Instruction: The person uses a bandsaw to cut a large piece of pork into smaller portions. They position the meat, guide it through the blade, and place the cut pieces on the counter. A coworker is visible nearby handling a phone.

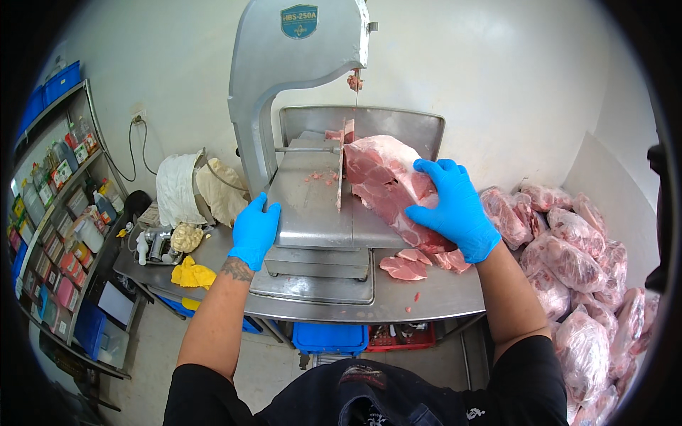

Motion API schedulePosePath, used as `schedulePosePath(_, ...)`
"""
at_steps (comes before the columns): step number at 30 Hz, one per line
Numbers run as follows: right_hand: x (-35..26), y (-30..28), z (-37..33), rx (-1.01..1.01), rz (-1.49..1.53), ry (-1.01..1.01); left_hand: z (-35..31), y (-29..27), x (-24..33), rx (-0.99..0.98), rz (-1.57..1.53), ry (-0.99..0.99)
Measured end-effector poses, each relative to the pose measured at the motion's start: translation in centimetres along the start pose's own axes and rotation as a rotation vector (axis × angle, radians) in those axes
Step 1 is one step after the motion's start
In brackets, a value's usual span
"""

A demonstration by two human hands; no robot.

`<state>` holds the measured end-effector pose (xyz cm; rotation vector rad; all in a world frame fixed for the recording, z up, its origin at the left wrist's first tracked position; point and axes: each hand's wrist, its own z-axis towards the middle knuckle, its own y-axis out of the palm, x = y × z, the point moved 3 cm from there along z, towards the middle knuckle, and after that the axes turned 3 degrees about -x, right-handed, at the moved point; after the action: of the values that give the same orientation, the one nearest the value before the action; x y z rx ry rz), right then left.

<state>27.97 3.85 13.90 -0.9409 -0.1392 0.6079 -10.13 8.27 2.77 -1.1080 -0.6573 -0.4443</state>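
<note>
A large raw piece of meat (pixel 391 183) with a pale fat edge stands on the steel table of a bone saw (pixel 250 78). My right hand (pixel 455 209), in a blue glove, grips its right side, thumb in front and fingers over the top. The meat's left face lies against the upright steel guide plate (pixel 342 167) near the blade line. My left hand (pixel 256 228), also gloved in blue, rests at the left front edge of the saw table (pixel 305 213), fingers apart and holding nothing. Cut meat slices (pixel 405 266) lie on the bench below the right hand.
Plastic-wrapped meat pieces (pixel 575 263) are heaped at the right. At the left stand a yellow cloth (pixel 192 272), a metal tray (pixel 158 248) and shelves of bottles and boxes (pixel 64 220). Blue (pixel 330 339) and red (pixel 402 338) crates sit under the bench.
</note>
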Motion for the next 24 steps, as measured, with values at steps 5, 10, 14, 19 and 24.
schedulePosePath(5,-2.8,-0.3,-0.9,-0.045,-0.048,-0.02,0.0,-0.1,-0.1,-0.007,-0.01,-0.005)
schedulePosePath(10,-4.3,-0.5,-1.6,-0.036,0.023,-0.111,0.0,0.1,-0.3,0.005,-0.057,-0.006)
schedulePosePath(14,-4.8,0.1,-2.0,-0.064,0.059,-0.072,0.1,0.1,-0.2,0.008,-0.014,0.004)
schedulePosePath(19,-5.5,0.7,-2.0,-0.059,0.002,-0.037,-0.1,0.2,-0.3,0.001,-0.023,-0.004)
schedulePosePath(24,-6.5,1.3,-1.2,-0.026,-0.018,-0.031,0.0,0.2,-0.3,0.01,-0.019,0.005)
